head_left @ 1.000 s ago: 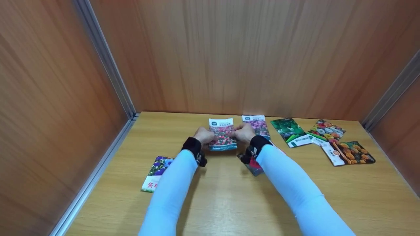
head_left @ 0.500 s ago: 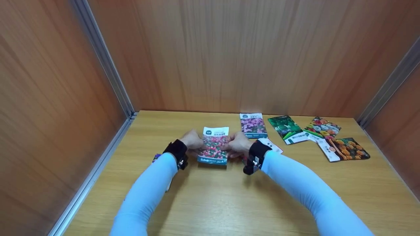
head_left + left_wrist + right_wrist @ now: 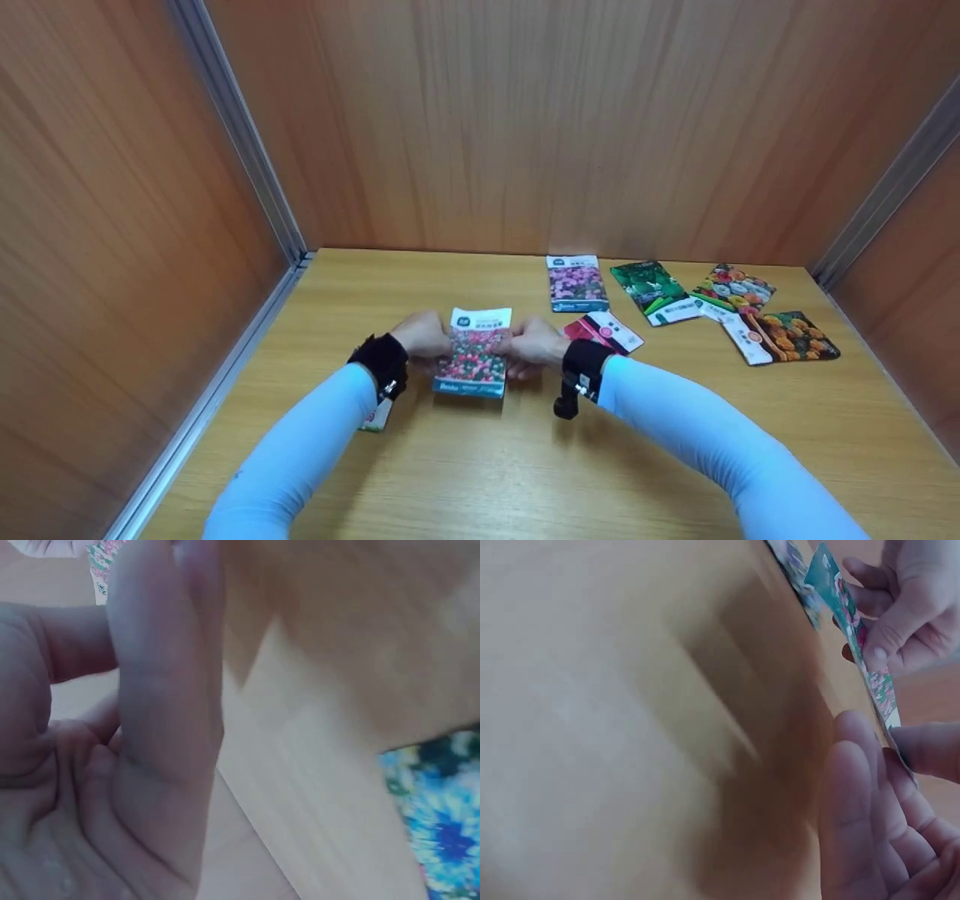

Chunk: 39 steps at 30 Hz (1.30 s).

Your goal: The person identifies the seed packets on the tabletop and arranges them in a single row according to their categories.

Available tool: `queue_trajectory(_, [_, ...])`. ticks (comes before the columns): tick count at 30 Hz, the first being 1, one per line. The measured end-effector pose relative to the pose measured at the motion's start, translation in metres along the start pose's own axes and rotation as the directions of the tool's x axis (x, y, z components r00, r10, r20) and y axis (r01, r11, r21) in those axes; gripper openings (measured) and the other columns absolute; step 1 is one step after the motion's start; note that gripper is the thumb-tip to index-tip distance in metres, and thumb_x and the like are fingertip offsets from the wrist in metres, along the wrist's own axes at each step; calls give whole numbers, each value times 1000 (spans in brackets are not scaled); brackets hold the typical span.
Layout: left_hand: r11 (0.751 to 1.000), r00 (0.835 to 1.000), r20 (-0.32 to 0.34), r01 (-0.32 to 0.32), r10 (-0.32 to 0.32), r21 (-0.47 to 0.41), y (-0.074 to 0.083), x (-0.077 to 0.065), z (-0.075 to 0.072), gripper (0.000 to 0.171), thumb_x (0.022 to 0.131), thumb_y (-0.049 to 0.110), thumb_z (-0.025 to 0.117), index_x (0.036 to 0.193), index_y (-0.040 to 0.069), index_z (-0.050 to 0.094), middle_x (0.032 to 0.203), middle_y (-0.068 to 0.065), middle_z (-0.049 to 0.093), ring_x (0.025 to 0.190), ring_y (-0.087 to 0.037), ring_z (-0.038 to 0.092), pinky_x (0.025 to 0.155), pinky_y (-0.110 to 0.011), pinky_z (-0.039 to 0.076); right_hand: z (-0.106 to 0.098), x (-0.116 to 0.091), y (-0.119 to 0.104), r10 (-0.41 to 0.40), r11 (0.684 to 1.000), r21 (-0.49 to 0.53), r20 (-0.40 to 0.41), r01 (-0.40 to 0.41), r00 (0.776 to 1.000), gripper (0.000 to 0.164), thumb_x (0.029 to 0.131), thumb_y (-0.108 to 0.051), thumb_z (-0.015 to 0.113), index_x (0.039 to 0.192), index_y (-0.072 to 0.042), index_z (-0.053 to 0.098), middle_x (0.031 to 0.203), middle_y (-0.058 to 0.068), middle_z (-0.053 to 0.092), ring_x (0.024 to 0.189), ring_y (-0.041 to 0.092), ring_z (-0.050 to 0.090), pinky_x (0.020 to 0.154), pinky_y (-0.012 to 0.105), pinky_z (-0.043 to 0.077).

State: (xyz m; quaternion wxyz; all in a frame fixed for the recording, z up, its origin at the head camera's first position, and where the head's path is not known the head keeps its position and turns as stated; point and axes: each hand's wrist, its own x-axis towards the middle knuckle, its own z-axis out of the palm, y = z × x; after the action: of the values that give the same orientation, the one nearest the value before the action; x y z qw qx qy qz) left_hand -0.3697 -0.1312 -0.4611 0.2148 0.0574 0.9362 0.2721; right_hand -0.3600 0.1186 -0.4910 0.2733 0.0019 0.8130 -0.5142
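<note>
A flower seed packet [image 3: 474, 352], printed with pink blossoms between a white top and a teal bottom band, is held up over the table in the head view. My left hand [image 3: 424, 334] pinches its left edge; my right hand [image 3: 536, 345] pinches the opposite edge between thumb and fingers. Seen almost edge-on in the right wrist view, the packet [image 3: 885, 686] stands clear of the tabletop, its shadow below. Only a sliver of it shows in the left wrist view, mostly hidden behind the left fingers [image 3: 161, 690].
A blue-flower packet [image 3: 442, 825] lies under the left forearm. Behind the right hand are a red-and-white packet [image 3: 604, 331] and a purple-flower packet [image 3: 577, 285]. Farther right lie a green packet [image 3: 652, 289], a mixed-flower packet [image 3: 739, 289] and an orange-flower packet [image 3: 799, 337]. Wooden walls enclose the table.
Both hands have brought the pink seed packet toward the front and slightly left. The left forearm now covers most of the blue-flower packet, and the red-and-white one is more exposed.
</note>
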Motion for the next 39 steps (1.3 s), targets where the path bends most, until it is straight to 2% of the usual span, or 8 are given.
queue_trajectory(6, [1000, 998, 64, -10, 10, -7, -17, -16, 0, 27, 100, 9, 77, 72, 7, 76, 62, -3, 71, 45, -10, 64, 45, -22, 55, 20, -5, 7, -25, 997, -67, 41, 28, 999, 26, 104, -32, 84, 86, -13, 81, 69, 0, 75, 57, 9, 71, 52, 22, 59])
queue_trajectory(12, [998, 995, 87, 43, -39, -42, -25, -27, 0, 19, 99, 10, 81, 83, 1, 83, 64, -4, 74, 46, -10, 65, 44, -21, 53, 37, -9, 6, -35, 987, -158, 20, 37, 999, 30, 101, -33, 86, 80, -12, 81, 66, 0, 75, 54, 10, 70, 49, 22, 57])
queue_trajectory(15, [998, 994, 93, 57, -56, -12, -29, -30, 0, 18, 99, 10, 83, 82, 1, 83, 62, -3, 73, 47, -10, 64, 43, -21, 51, 45, -12, 4, -37, 979, -199, 10, 38, 999, 31, 101, -31, 86, 78, -10, 82, 64, 1, 75, 52, 10, 69, 47, 22, 55])
queue_trajectory(21, [995, 991, 105, 79, -85, 67, -35, -35, 2, 20, 98, 9, 84, 80, 1, 84, 61, -3, 73, 48, -9, 64, 44, -20, 51, 64, -17, -1, -46, 963, -266, 1, 44, 999, 30, 102, -31, 86, 81, -10, 83, 62, 1, 73, 50, 9, 66, 45, 20, 51])
queue_trajectory(28, [988, 984, 107, 132, -139, 77, -40, -41, 6, 17, 98, 11, 87, 82, 3, 84, 67, -5, 77, 52, -10, 67, 49, -21, 54, 76, -15, -1, -73, 952, -300, -13, 66, 997, 18, 101, -29, 87, 90, -16, 83, 62, 2, 74, 48, 10, 64, 43, 21, 47])
queue_trajectory(32, [988, 987, 98, 117, -127, 105, -40, -41, 6, 17, 96, 9, 87, 81, 3, 84, 64, -4, 75, 51, -9, 66, 49, -20, 53, 80, -11, 0, -89, 948, -308, -26, 76, 996, 14, 99, -29, 89, 95, -17, 82, 61, 1, 73, 48, 11, 63, 43, 22, 48])
queue_trajectory(37, [982, 989, 90, 99, -114, 162, -40, -41, 6, 19, 96, 12, 88, 78, 5, 85, 62, -3, 74, 51, -9, 66, 48, -20, 52, 81, -9, 2, -106, 939, -334, -43, 86, 993, 18, 97, -30, 90, 93, -15, 83, 61, 0, 72, 50, 12, 64, 43, 23, 48])
queue_trajectory(39, [980, 988, 84, 112, -128, 165, -40, -42, 6, 20, 96, 13, 89, 78, 6, 84, 63, -4, 74, 52, -10, 66, 49, -21, 53, 82, -10, 2, -104, 942, -325, -39, 85, 994, 18, 97, -30, 90, 95, -15, 83, 63, 1, 73, 51, 12, 65, 44, 23, 49])
